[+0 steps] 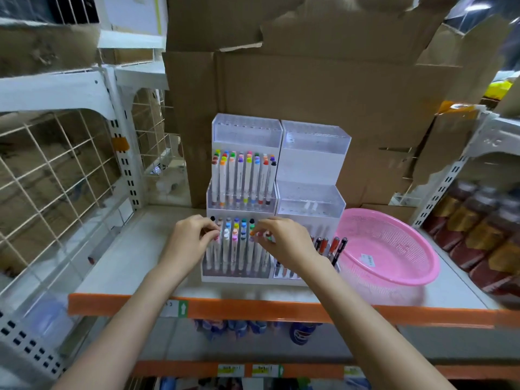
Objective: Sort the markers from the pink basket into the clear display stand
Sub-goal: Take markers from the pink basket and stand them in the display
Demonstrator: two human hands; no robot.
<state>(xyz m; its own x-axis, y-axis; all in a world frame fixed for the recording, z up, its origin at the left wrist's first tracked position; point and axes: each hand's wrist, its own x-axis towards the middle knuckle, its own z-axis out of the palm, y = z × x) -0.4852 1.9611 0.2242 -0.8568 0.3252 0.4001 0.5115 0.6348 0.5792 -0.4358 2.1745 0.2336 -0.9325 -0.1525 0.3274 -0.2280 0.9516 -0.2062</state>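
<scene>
Head view: left hand (191,235) and right hand (284,237) pinch front-row markers (235,246) in clear stand (312,153), hiding several caps

The clear display stand (315,142) in front of you rises in stepped tiers, two columns side by side. Its left column holds white-barrelled markers (242,175) upright with their coloured caps up, one row in the middle tier and another in the front tier. Your left hand (194,235) and right hand (284,237) pinch caps in that front row. The pink basket (394,240), round and perforated, sits tilted just right of the stand.
</scene>
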